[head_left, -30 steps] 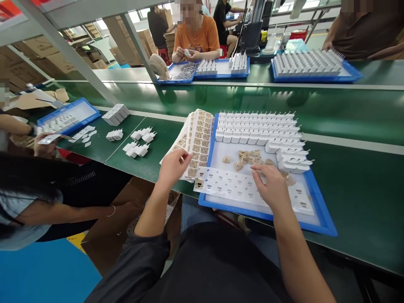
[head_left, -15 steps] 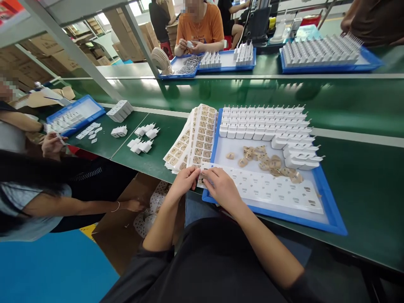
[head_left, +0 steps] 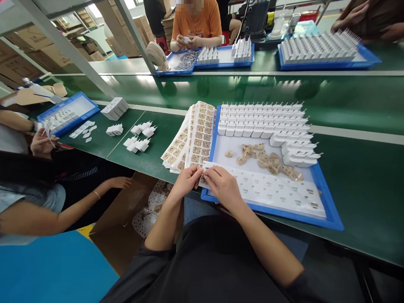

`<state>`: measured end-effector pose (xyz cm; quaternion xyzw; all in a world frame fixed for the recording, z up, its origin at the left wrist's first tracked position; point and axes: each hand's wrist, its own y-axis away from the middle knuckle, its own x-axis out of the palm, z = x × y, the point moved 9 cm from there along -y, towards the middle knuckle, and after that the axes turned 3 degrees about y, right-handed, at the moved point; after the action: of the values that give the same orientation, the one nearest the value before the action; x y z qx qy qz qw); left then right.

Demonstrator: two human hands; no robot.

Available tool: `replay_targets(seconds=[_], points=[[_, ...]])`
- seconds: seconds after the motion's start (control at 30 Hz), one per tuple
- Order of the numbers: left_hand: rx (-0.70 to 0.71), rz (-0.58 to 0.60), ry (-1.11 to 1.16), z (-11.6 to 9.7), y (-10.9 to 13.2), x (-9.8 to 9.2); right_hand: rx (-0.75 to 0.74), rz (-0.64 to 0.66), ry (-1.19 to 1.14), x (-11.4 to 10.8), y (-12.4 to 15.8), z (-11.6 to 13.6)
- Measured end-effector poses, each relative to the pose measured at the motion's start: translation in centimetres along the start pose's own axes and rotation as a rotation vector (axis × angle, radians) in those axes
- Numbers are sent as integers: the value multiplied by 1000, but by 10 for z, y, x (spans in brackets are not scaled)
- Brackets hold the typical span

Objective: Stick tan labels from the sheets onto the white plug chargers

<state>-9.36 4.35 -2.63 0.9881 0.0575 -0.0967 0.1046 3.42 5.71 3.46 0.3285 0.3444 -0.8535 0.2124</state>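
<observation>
A white sticker sheet (head_left: 268, 187) with small cut-outs lies along the near side of a blue tray (head_left: 333, 210). My left hand (head_left: 187, 182) pinches the left end of this sheet. My right hand (head_left: 223, 185) lies over the same end with its fingers closed together, close to my left fingertips; whatever is between them is hidden. Beyond the sheet, a loose heap of tan sticker pieces (head_left: 273, 162) sits in the tray. White plug chargers (head_left: 261, 122) stand in rows at the tray's far side, pins up.
Left of the tray lie stacked sheets of tan stickers (head_left: 199, 134). Small groups of white chargers (head_left: 139, 143) stand on the green table (head_left: 372, 181). A co-worker's arm (head_left: 78, 206) reaches above a cardboard box (head_left: 126, 223) at lower left. Another person sits across the bench.
My hands stay at the sheet's left end with only slight finger movement. At left, the co-worker's hand has lifted out of the cardboard box. The view has shifted slightly.
</observation>
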Motion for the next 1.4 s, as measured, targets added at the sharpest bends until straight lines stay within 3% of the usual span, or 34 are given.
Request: replay_targets(seconds=[0.33,0.53,0.83,1.4], points=[[-10,114,-18,-13,7,15,74,-80,-124,-19,9,-14],[-16,111,61,-19,13,17,152,-64,-250,-17,10,-18],[34,119,63,-23,17,21,411,51,-610,-2,15,-38],[66,123,147,-12,10,22,461,126,-681,1,16,-48]])
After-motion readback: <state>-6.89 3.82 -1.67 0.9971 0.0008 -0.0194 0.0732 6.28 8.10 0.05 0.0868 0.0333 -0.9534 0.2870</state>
